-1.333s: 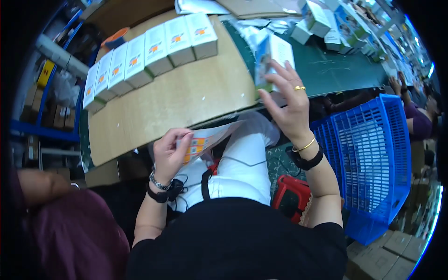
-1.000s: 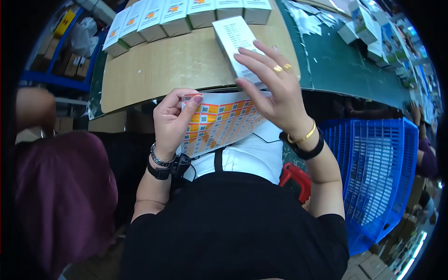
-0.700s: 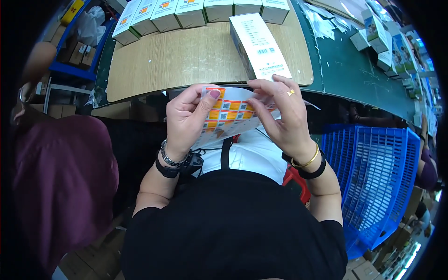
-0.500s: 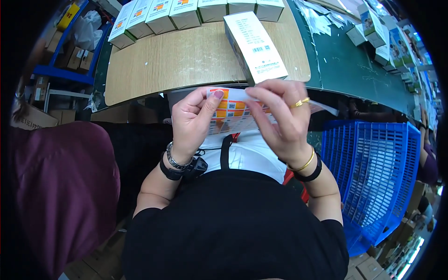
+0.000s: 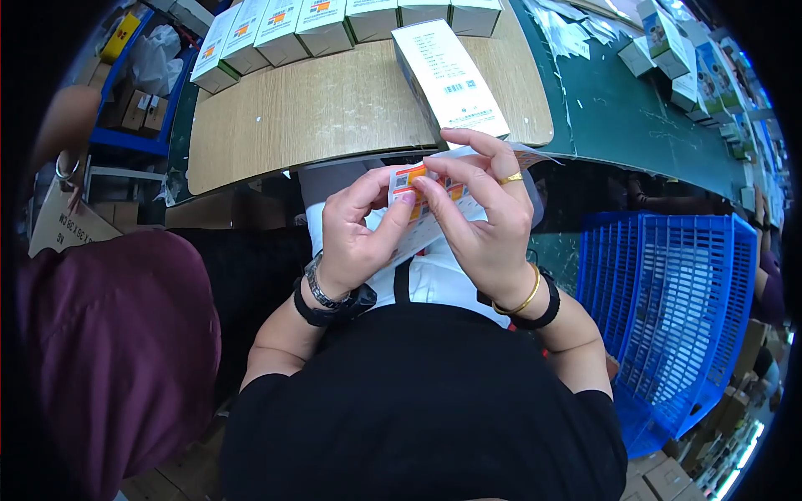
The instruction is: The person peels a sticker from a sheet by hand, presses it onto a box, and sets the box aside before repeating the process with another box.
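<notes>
– Doing what with the left hand (image 5: 355, 235)?

– Gripping the sheet (image 5: 424, 230) by its left end, with the thumb laid over the printed face.

– And with the right hand (image 5: 493, 221)?

– Grasping too, with thumb and forefinger brought together at the orange labels (image 5: 405, 180), just beside the left thumb. Hard to tell any loose label from the sheet; too small.

– Held up where?

– Above the lap, just in front of the table (image 5: 635, 134), with the sheet's far end stretching out past the right hand.

– Anything close by?

– Yes: a white box (image 5: 447, 79), lying slantwise on the wooden board (image 5: 334, 125), printed side up, near end by the front edge, just beyond the right hand. Impossible to say from this angle whether touching the fingers.

– Behind that?

– Seven more boxes (image 5: 324, 29) side by side along the far part of the board, cut off at the top of view. Orange patches on the four leftmost.

– Off to the sides?

– On the right, paper scraps (image 5: 561, 35) on the green tabletop, and lower down a blue basket (image 5: 660, 301). On the left, a co-worker's maroon garment (image 5: 125, 334), and a carton (image 5: 63, 224) near that person's hand (image 5: 73, 194).
</notes>
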{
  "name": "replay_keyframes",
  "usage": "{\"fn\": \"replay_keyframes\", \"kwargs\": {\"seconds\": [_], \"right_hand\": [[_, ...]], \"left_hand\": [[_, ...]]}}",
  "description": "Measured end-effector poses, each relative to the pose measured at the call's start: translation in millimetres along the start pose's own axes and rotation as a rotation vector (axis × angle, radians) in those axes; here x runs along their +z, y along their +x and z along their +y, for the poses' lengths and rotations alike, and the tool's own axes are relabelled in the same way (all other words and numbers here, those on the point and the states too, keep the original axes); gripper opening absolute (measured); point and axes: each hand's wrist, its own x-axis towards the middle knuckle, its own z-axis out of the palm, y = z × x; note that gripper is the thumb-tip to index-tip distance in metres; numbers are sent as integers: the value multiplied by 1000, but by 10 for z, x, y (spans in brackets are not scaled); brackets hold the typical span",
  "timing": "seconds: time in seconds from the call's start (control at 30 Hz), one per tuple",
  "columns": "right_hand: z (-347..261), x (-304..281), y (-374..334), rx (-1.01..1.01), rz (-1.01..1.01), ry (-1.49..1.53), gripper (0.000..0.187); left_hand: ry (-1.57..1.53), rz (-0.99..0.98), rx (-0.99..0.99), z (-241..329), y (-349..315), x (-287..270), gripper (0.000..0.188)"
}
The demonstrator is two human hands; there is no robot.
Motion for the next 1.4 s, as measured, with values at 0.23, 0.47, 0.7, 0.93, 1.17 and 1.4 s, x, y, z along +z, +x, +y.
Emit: {"fn": "replay_keyframes", "kwargs": {"seconds": [0.23,0.47,0.7,0.93,1.17,1.4], "right_hand": [[-8,-38,25,2,2,-12,18],[-39,-77,41,-24,-61,-67,15],[13,-331,261,-128,-117,-56,10],[337,-267,382,216,-93,347,6],[384,-477,577,228,-306,234,12],[572,-349,856,163,-375,47,18]], "left_hand": [[168,-4,93,-15,44,16,27],[176,16,58,-8,38,-5,24],[241,-8,74,-27,115,-196,19],[630,-122,451,37,406,-169,18],[675,-174,497,-93,435,-148,23],[707,-116,515,-91,398,-146,27]]}}
